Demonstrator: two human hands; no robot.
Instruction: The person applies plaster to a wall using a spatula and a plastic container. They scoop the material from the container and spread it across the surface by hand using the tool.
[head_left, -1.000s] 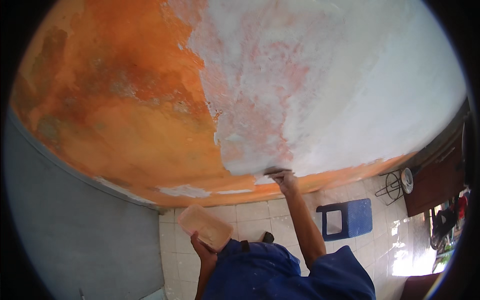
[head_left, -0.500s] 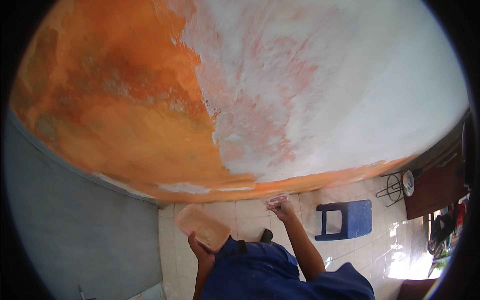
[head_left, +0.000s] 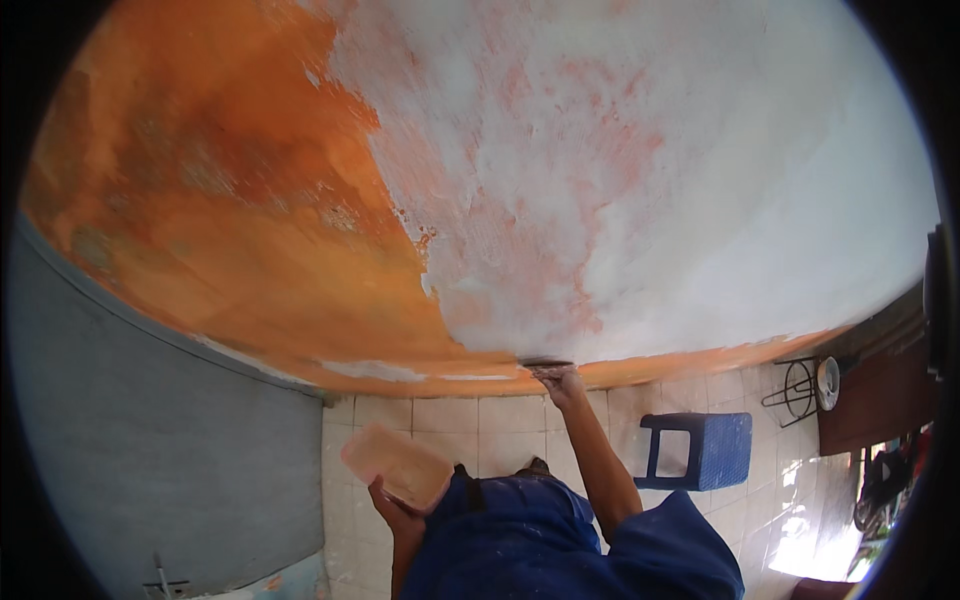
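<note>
My left hand (head_left: pixel 396 508) is closed on the near edge of a peach-coloured rectangular plastic tub (head_left: pixel 400 465), tilted in front of my waist with some pale material inside. In my right hand (head_left: pixel 562 386) is a flat, wide-bladed putty knife (head_left: pixel 548 363); its blade edge meets the lower part of the wall (head_left: pixel 700 250). The fingers hide most of its handle. White filler with pinkish patches covers the wall's middle and right, while bare orange paint (head_left: pixel 250 270) shows at the left and along the bottom.
A blue plastic stool (head_left: pixel 722 450) lies on its side on the tiled floor (head_left: pixel 510 425) to my right. Beyond it are a black metal stand (head_left: pixel 793 393) with a white round item (head_left: pixel 828 383) and a dark red panel (head_left: pixel 875 400). A grey surface (head_left: pixel 160 440) borders the left.
My right hand has risen and brought the putty knife from above the floor up to the wall's lower edge. The tub has shifted slightly left and down in view.
</note>
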